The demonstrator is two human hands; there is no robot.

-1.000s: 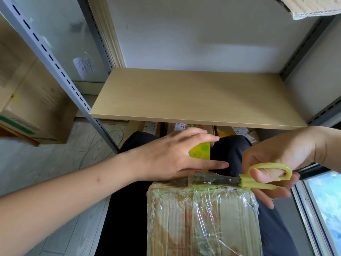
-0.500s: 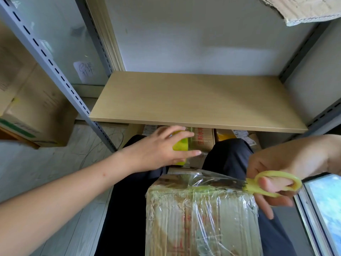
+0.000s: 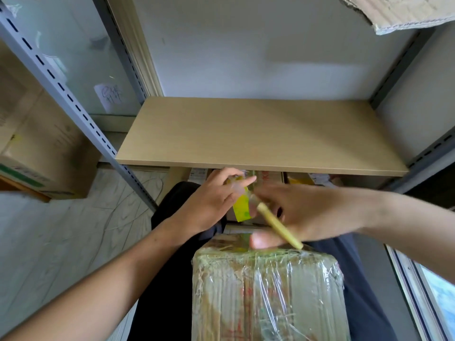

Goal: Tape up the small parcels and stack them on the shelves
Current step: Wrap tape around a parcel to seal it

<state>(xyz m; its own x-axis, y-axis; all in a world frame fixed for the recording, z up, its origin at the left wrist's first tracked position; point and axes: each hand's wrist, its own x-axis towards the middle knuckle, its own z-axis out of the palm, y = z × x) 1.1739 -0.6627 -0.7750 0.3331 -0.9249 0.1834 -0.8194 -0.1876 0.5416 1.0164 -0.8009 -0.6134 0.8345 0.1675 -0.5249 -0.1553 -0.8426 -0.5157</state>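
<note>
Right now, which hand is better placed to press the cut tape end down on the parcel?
Right, probably. The right hand hangs just above the parcel, its thumb near the far top edge, though it holds the scissors. The left hand is farther off, gripping the tape roll.

Grey wall (image 3: 258, 45), pale tiled floor (image 3: 61, 242), window (image 3: 438, 291) at right admitting daylight

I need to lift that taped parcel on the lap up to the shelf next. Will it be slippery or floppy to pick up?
The parcel looks boxy with square edges, so probably stiff rather than floppy. Glossy, wrinkled clear tape covers it, so it may be somewhat slippery in a grip. Its weight cannot be told.
</note>
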